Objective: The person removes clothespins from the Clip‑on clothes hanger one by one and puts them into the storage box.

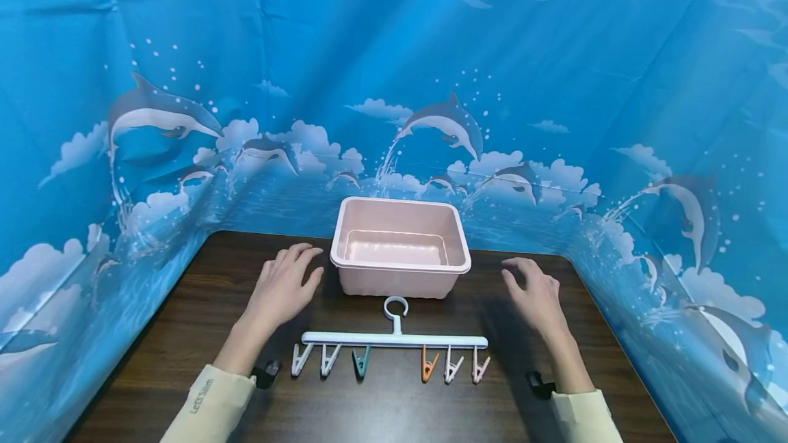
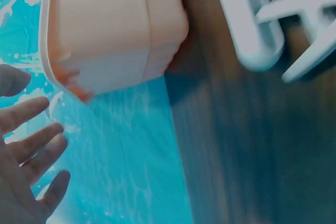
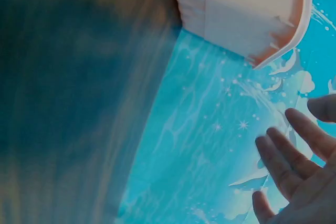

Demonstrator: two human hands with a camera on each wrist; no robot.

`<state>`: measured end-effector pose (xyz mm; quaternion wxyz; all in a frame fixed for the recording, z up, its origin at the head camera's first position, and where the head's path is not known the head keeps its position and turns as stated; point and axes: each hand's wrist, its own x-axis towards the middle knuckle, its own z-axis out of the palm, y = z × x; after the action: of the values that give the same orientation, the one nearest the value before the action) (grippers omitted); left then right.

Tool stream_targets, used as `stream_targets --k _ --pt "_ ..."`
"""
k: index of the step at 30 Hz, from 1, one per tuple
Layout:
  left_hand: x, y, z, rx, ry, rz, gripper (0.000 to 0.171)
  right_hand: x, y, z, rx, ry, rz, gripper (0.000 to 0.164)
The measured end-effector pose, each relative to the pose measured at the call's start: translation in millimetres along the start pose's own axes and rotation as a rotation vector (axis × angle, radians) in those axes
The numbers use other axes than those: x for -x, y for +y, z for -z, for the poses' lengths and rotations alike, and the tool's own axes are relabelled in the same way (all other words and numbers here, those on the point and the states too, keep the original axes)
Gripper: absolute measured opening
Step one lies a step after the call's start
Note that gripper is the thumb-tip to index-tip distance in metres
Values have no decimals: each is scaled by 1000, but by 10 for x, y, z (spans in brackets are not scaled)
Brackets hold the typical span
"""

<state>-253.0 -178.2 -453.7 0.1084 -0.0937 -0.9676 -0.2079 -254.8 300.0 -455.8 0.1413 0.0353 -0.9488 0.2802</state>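
A pale pink plastic basin stands at the back of the table, with no contents visible inside. In front of it lies a light-blue clip hanger with a round hook pointing toward the basin. Several clips hang along its bar, among them a teal clip and an orange clip. My left hand hovers left of the basin, fingers spread and holding nothing. On the basin's other side is my right hand, also holding nothing, its fingers loosely extended. Both wrist views show the hands apart from the basin.
The dark wood table has its back edge just behind the basin. A blue curtain printed with dolphins surrounds the table at the back and both sides. Each wrist wears a small black device, such as the left one.
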Motion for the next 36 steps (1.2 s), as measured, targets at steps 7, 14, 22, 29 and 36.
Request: stream_targets --k 7,14,22,29,36 --pt "294 139 -199 122 -128 -29 27 345 -37 -132 -108 -65 -72 26" --pt "420 209 -489 148 -318 -62 20 540 -64 -447 -111 -274 -56 22" --pt "457 268 -667 101 -392 -71 18 613 -42 -619 -49 -397 -41 19" --pt "475 293 -744 75 -427 -78 19 612 -92 -638 -10 -453 -56 18" --pt "463 283 -737 97 -449 -28 19 606 -114 -657 8 -475 -57 16"
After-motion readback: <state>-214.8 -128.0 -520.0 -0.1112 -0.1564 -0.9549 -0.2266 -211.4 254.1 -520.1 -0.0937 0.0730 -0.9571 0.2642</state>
